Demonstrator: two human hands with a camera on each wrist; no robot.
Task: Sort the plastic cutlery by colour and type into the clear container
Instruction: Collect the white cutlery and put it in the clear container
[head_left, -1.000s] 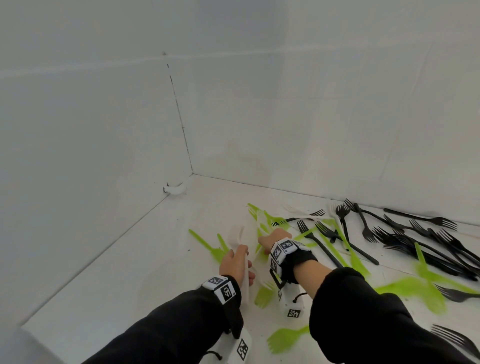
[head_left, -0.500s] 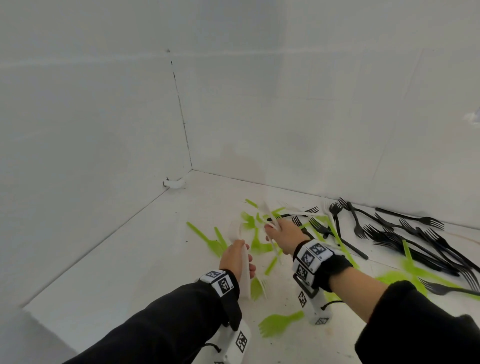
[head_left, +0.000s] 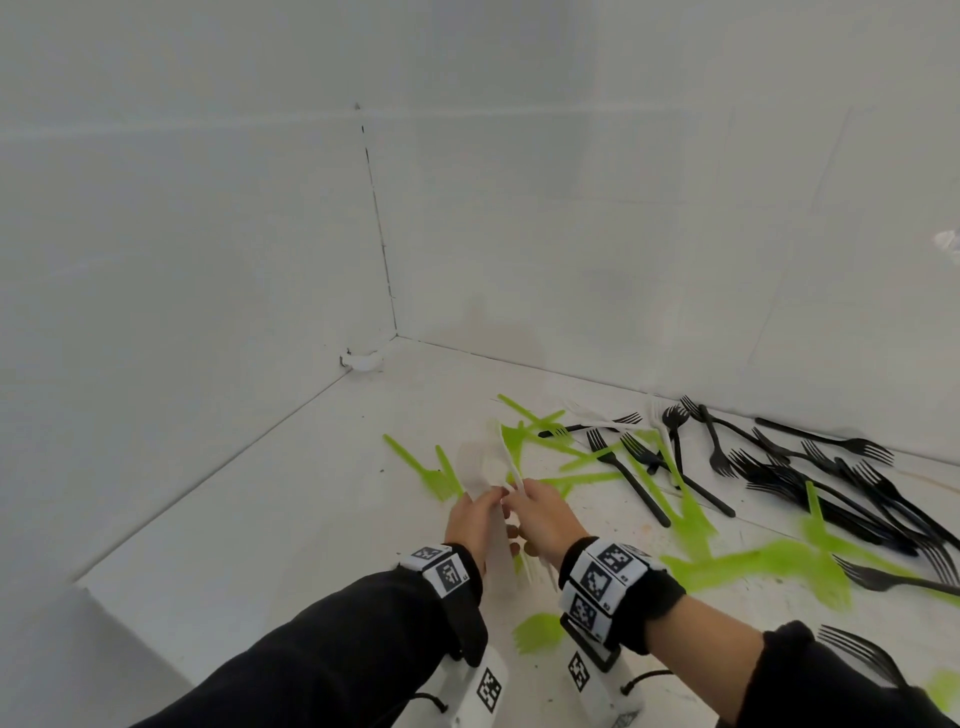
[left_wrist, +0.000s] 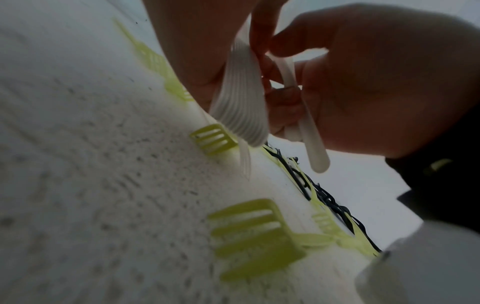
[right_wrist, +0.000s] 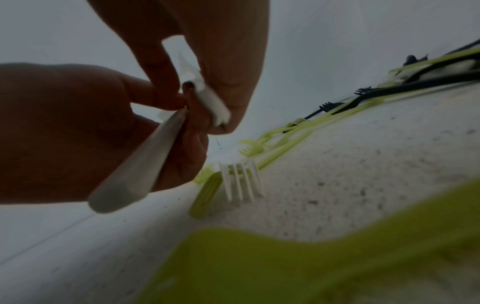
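Observation:
My left hand (head_left: 491, 499) grips a bundle of white cutlery (head_left: 482, 470) by the stacked handles (left_wrist: 241, 107). My right hand (head_left: 515, 500) meets it from the right and pinches a single white utensil (head_left: 508, 457), whose handle (left_wrist: 314, 148) hangs below the fingers. In the right wrist view the bundle (right_wrist: 130, 176) sits in the left hand (right_wrist: 64, 133), and the right fingertips (right_wrist: 228, 107) hold the white piece (right_wrist: 211, 102) against it. Which type the white pieces are is unclear. The clear container is in none of the views.
Green forks (head_left: 540, 631) and green handles (head_left: 415, 462) lie on the white table (head_left: 260, 519) around my hands. Several black forks (head_left: 831, 467) are piled at the right by the back wall. One white fork (right_wrist: 241, 181) lies just below my hands. White walls close the left and back.
My right hand came back from the green pile to the left with a white utensil and now touches the bundle. The left hand kept its hold and rose slightly.

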